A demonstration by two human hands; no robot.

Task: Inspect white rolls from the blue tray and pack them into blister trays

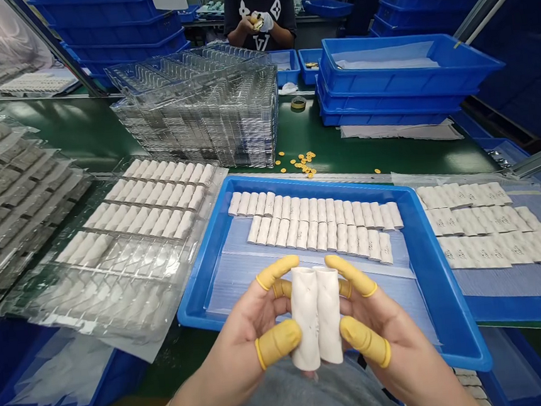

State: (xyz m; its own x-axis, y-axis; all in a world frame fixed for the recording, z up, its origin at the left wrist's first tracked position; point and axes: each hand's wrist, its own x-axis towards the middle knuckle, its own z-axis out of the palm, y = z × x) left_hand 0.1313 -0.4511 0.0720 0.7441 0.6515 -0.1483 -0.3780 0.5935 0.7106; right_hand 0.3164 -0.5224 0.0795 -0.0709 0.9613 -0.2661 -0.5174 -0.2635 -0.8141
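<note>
Two white, soft-looking tube-shaped sleeves stand upright side by side in front of me. My left hand (246,331) is closed on the left white sleeve (305,317), thumb in front and fingers behind. The right white sleeve (328,315) is gripped the same way by my right hand (380,326). Yellow finger cots cover my thumbs and several fingertips. Just beyond my hands is a blue tray (208,252) lined with pale sheets. Two rows of similar white sleeves (316,215) lie in its far half. Whatever is inside the sleeves cannot be seen.
To the left, a clear plastic tray (131,291) holds rows of white sleeves. Behind it rises a stack of clear trays (206,120). More sleeves (484,216) lie at right. Yellow discs (305,162) and stacked blue bins (397,81) stand further back. A co-worker (258,14) sits opposite.
</note>
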